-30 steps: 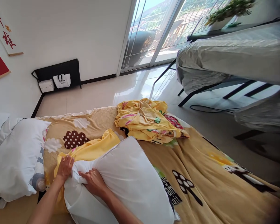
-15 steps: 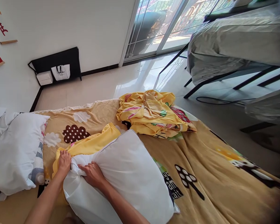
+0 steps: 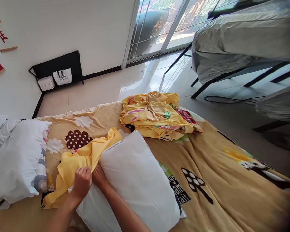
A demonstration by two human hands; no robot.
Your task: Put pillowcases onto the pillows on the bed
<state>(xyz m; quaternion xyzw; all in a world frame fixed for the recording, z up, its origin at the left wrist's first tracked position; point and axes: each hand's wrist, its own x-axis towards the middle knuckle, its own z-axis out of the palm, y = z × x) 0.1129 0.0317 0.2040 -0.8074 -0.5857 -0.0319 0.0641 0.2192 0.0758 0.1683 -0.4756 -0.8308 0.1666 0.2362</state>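
A white pillow (image 3: 140,180) lies slantwise on the bed in front of me. Over its left end is a yellow pillowcase (image 3: 71,166), bunched and partly spread on the blanket. My left hand (image 3: 83,180) is closed on the pillowcase's edge. Just right of it, my right hand (image 3: 99,176) reaches in under the yellow cloth at the pillow's bunched end. Its fingertips are covered by the cloth, and the hand looks closed on the pillow.
A tan patterned blanket (image 3: 203,167) covers the bed. Folded yellow bedding (image 3: 154,117) is piled at the far edge; another white pillow (image 3: 16,158) lies at left. Beyond are a plastic-wrapped chair (image 3: 222,48), a glass door (image 3: 157,32) and a white bag (image 3: 62,76) by the wall.
My left hand has moved right and drawn the pillowcase over the pillow's left end. That end and my right hand's fingers, visible before, are now under the yellow cloth.
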